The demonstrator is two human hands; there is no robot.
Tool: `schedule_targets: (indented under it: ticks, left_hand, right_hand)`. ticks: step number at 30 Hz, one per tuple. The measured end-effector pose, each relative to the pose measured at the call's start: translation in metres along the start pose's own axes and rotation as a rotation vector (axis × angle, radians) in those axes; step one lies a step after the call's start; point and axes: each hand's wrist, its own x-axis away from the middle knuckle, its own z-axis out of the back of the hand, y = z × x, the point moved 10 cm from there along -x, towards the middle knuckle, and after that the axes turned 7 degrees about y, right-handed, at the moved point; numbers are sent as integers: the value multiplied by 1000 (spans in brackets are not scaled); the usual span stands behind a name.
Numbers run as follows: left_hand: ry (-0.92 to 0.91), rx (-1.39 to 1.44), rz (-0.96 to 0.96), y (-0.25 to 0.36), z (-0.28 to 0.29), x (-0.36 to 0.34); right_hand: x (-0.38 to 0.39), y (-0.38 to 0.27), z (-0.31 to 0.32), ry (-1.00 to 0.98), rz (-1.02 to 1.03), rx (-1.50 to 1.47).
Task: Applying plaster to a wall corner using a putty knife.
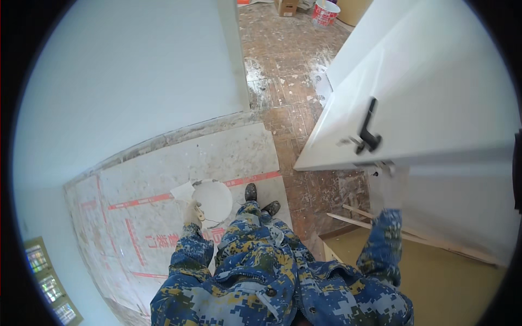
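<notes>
My left hand (191, 212), in a pale glove, is closed on a wide putty knife (183, 192) with a whitish blade. Right beside it is a round white bucket (213, 202), with pale material in it; whether the hand also holds its rim or handle, I cannot tell. On the right, my gloved right hand (389, 187) grips the edge of a white door (424, 125) just beside its latch, the fingers slightly blurred. Above that hand the door carries a black lever handle (370, 130), with blurred keys (346, 142) hanging at its lock.
A protective sheet (147, 217) with red stripes covers the floor at left, along a pale wall (147, 70). Stained brown tiles (288, 119) lead through the doorway to a red-and-white bucket (326, 13) and a cardboard box (287, 7). Wooden strips (353, 221) lie at lower right.
</notes>
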Motion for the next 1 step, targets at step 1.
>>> schedule_targets:
  ticks: [1]
  left_hand:
    - [2, 6, -11, 3, 6, -9]
  right_hand:
    - [1, 0, -3, 0, -1, -5]
